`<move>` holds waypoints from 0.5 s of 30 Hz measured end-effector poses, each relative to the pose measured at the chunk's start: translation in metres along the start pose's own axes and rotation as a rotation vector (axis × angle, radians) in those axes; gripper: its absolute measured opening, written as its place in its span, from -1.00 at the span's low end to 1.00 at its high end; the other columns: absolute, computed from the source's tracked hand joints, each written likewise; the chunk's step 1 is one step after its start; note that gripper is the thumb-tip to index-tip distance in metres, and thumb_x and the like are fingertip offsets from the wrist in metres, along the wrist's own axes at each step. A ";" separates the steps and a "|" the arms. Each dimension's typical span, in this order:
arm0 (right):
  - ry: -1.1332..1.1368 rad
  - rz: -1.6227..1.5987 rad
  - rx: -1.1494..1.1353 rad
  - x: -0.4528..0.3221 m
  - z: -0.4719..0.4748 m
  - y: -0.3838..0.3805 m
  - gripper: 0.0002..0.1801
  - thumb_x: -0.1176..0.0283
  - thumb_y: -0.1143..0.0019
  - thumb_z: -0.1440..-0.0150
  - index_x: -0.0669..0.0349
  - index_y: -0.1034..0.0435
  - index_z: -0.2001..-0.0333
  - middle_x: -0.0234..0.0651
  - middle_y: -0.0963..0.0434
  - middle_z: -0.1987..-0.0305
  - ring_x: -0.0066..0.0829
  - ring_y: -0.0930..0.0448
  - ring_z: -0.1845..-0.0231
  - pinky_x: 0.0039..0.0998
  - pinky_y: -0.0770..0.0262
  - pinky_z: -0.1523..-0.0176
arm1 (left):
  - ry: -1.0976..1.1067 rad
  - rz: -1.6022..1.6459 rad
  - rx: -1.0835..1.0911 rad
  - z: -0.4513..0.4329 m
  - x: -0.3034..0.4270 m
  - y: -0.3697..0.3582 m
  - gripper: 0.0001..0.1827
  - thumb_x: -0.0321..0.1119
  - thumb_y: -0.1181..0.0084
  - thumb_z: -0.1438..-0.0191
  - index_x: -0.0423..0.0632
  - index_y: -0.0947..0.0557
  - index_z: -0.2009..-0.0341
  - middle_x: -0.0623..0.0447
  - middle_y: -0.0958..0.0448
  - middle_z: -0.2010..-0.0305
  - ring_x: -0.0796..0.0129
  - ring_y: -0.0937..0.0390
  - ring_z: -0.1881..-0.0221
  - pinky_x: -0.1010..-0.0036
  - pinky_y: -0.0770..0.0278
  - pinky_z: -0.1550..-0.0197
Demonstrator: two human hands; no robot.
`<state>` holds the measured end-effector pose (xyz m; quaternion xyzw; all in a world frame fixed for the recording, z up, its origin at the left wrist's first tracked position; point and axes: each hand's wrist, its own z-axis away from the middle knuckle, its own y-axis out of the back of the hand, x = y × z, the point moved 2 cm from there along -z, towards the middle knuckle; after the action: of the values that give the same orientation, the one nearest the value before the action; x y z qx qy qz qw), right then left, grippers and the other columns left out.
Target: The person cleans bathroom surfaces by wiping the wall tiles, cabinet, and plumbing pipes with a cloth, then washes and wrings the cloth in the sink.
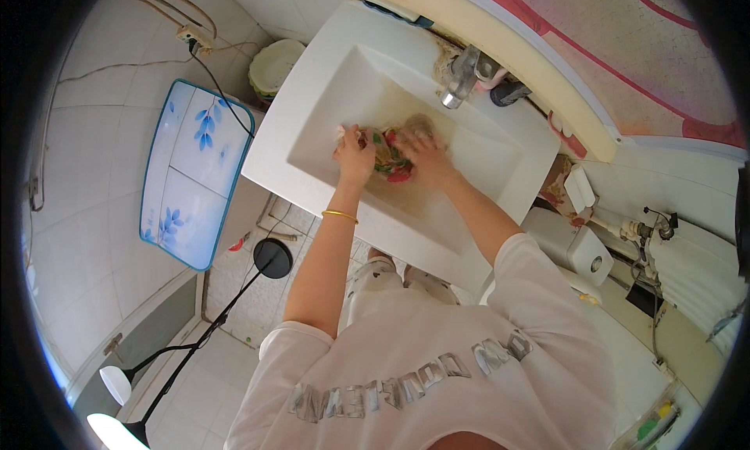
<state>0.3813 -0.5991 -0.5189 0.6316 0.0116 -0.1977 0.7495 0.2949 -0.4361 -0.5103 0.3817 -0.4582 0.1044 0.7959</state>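
Both hands are down in the basin of a white sink (498, 157). A wet, multicoloured cloth (388, 157) with red, green and tan patches lies between them, over the brownish bottom of the basin. At its left side, my left hand (355, 155) grips an edge of it with bent fingers; a yellow bangle (340, 215) is on that wrist. My right hand (426, 157) rests on the cloth's right side with the fingers spread; it is somewhat blurred. A metal faucet (460, 84) stands above the basin's far side.
A blue-rimmed washing machine lid (196, 174) is left of the sink. Pale green basins (276, 66) stand behind it, near a power strip (194, 38) with cables. A black lamp stand (272, 258) is on the floor at lower left. A dark object (508, 94) sits beside the faucet.
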 end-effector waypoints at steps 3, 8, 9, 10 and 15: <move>-0.491 -0.011 0.006 0.001 -0.005 0.004 -0.40 0.36 0.05 -0.04 -0.01 -0.09 -0.20 -0.18 -0.15 -0.26 -0.16 -0.05 -0.32 0.03 0.11 -0.27 | -0.102 -0.067 0.024 0.007 0.015 0.009 -0.44 -0.44 -0.03 0.18 -0.10 -0.37 -0.04 -0.19 -0.40 -0.01 -0.06 -0.24 -0.10 0.13 -0.14 -0.14; -0.158 0.125 0.074 -0.022 0.000 -0.009 -0.49 0.36 -0.03 0.02 0.03 -0.20 -0.06 -0.18 -0.34 -0.02 -0.20 -0.26 -0.12 -0.17 -0.12 -0.13 | -0.224 -0.171 -0.101 0.015 0.027 0.009 -0.56 -0.54 0.05 0.26 -0.08 -0.49 0.15 -0.09 -0.48 0.16 -0.01 -0.34 0.00 0.19 -0.24 -0.04; -0.162 0.131 0.078 -0.016 0.001 -0.003 -0.49 0.36 -0.03 0.02 0.03 -0.20 -0.06 -0.18 -0.34 -0.02 -0.20 -0.26 -0.12 -0.17 -0.12 -0.13 | -0.231 -0.167 -0.101 0.016 0.029 0.009 -0.56 -0.54 0.05 0.26 -0.08 -0.49 0.15 -0.09 -0.48 0.16 -0.01 -0.34 0.00 0.19 -0.24 -0.04; -0.269 0.077 0.059 -0.005 0.001 0.003 -0.52 0.39 -0.07 0.05 0.06 -0.22 0.00 -0.19 -0.36 0.01 -0.21 -0.29 -0.08 -0.19 -0.14 -0.12 | -0.260 -0.153 -0.140 0.017 0.031 0.008 -0.54 -0.57 0.05 0.28 -0.08 -0.49 0.14 -0.09 -0.48 0.17 0.01 -0.35 0.03 0.20 -0.26 -0.02; -0.562 -0.200 0.099 -0.010 0.010 0.071 -0.55 0.60 -0.13 0.18 0.10 -0.27 0.14 -0.30 -0.48 0.28 -0.29 -0.42 0.11 -0.30 -0.24 0.00 | -0.448 -0.225 -0.212 0.021 0.037 0.010 -0.41 -0.63 -0.07 0.30 -0.03 -0.46 0.04 -0.11 -0.49 0.13 -0.01 -0.40 0.05 0.25 -0.34 -0.05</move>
<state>0.3913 -0.5974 -0.4475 0.5837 -0.1436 -0.4379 0.6685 0.2964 -0.4509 -0.4692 0.3584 -0.5859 -0.1201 0.7168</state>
